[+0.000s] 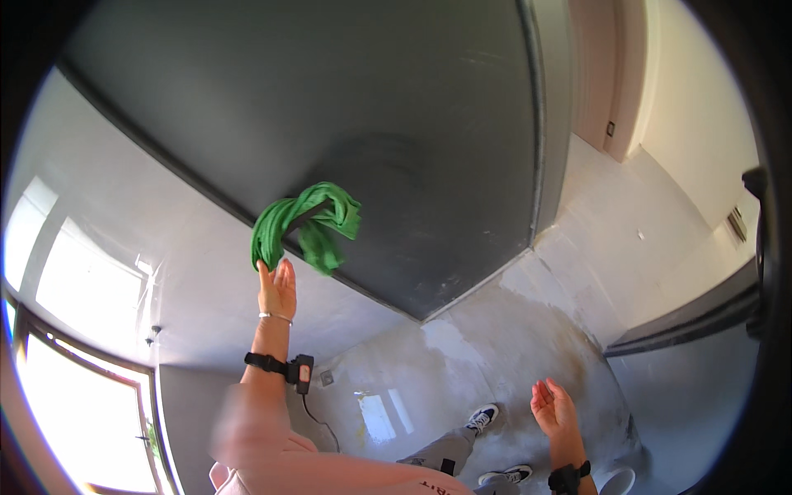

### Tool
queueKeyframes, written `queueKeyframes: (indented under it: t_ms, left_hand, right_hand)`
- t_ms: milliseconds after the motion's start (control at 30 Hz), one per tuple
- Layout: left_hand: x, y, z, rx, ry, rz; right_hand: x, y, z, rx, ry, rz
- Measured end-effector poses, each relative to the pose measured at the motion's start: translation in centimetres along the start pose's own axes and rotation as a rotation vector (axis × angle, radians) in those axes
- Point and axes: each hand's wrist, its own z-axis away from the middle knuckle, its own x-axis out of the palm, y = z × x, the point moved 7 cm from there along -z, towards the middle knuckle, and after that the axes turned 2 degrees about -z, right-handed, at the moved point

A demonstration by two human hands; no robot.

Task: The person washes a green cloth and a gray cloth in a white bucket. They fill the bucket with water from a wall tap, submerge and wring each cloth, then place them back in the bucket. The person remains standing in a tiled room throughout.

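A green cloth [334, 216] arcs up and over in front of a large dark grey panel [429, 165], near its lower left edge. One end of the cloth meets the thumb of my left hand [278, 287], which pinches it there. The other fingers of this hand point up, fairly straight. The cloth's loose end curls over to the right and hangs down, slightly blurred. My right hand [554, 410] is held low over the floor at the lower right. Its fingers are loosely bent and apart, with nothing in them.
A bright window [87, 412] is at the lower left. The grey floor [462, 346] is stained, with my shoes [483, 418] on it. A round white container [616, 480] stands beside my right wrist. A pinkish door [596, 78] is at the upper right, a dark grey surface [693, 388] below it.
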Motion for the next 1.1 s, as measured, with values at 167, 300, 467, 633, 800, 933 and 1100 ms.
queueKeyframes:
  t_ms: [167, 300, 467, 633, 800, 933, 1100]
  left_hand:
    - [-1.5, -11.4, 5.6, -0.327, -0.034, -0.219]
    - [1.2, -24.0, 14.6, -0.549, -0.497, -0.681]
    - [3.1, -39.6, 30.2, -0.928, -0.78, -0.814]
    - [4.9, -48.9, 51.0, -1.004, -1.238, -1.074]
    - [7.4, -49.6, 68.2, -1.249, -1.224, -1.03]
    - [6.5, -50.0, 73.9, -1.386, -1.014, -1.211]
    - [5.3, -53.1, 75.5, -1.247, -1.02, -1.459]
  right_hand:
    - [-11.8, -4.3, 3.0, -0.116, 0.056, -0.188]
    - [-29.0, -10.6, 8.1, -0.359, 0.124, -0.349]
    - [-51.5, -17.0, 20.2, -0.787, 0.471, -0.684]
    - [-70.8, -21.7, 35.6, -1.022, 1.033, -0.703]
    - [-84.0, -27.3, 36.8, -0.85, 1.322, -0.356]
    - [-92.6, -27.5, 32.7, -0.655, 1.486, -0.223]
    - [-97.7, -30.1, 29.8, -0.902, 1.585, -0.058]
